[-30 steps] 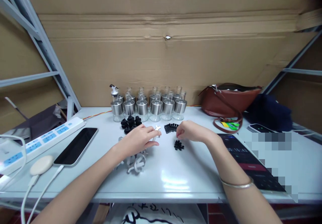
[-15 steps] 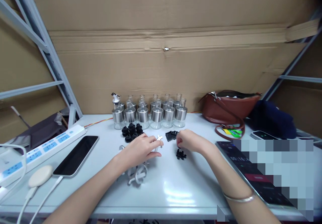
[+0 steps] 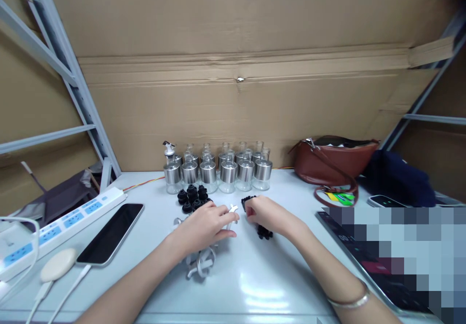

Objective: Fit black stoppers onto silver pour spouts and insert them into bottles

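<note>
My left hand (image 3: pixel 204 227) is closed around a small white spout part (image 3: pixel 233 211), its tip poking out past my fingers. My right hand (image 3: pixel 264 213) sits just to its right with fingers pinched together, close to the white part; what it pinches is too small to name. A little heap of tiny black pieces (image 3: pixel 265 233) lies under my right hand, and a row of black pieces (image 3: pixel 248 199) lies just behind it. Several white spout parts (image 3: pixel 198 262) lie in a pile below my left hand.
Several glass bottles with metal collars (image 3: pixel 218 173) stand in rows at the back, black rubber stoppers (image 3: pixel 191 196) before them. A phone (image 3: pixel 111 234), power strip (image 3: pixel 61 222) and round charger (image 3: pixel 58 264) lie left. A brown bag (image 3: pixel 333 159) and tablet (image 3: pixel 364 256) lie right.
My right hand has moved left toward the white part in my left hand. The view has tilted upward a little, so everything on the table sits lower.
</note>
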Action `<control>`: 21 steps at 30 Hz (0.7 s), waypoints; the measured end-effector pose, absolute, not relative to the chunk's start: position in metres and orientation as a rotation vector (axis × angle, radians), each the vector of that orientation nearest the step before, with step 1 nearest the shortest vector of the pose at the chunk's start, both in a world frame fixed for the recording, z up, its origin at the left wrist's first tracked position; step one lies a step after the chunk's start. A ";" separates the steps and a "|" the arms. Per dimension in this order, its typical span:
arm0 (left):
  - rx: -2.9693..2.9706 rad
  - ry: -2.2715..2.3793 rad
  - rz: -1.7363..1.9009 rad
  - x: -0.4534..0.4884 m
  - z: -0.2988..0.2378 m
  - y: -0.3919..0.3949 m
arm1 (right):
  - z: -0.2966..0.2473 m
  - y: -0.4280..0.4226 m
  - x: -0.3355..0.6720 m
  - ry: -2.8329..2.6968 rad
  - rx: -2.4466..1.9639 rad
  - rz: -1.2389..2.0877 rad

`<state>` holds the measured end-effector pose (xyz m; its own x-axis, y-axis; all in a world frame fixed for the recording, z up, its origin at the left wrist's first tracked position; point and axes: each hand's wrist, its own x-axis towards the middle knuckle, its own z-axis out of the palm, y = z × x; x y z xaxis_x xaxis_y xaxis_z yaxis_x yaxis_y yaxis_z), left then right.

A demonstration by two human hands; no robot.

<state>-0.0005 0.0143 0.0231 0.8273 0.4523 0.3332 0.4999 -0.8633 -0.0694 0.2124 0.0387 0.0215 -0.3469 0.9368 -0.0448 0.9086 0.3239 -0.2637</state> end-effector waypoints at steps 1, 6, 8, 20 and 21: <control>-2.851 -0.748 -0.464 0.000 0.023 0.015 | 0.022 0.038 0.211 -2.464 -1.716 0.374; -2.838 -0.746 -0.464 0.000 0.022 0.015 | 0.021 0.035 0.208 -2.487 -1.699 0.404; -2.839 -0.752 -0.464 0.000 0.022 0.015 | 0.020 0.034 0.208 -2.492 -1.693 0.418; -2.862 -0.779 -0.504 -0.002 0.021 0.017 | 0.038 0.034 0.203 -1.906 -1.215 0.951; -2.859 -0.767 -0.519 -0.002 0.020 0.017 | 0.038 0.034 0.203 -1.841 -1.168 1.019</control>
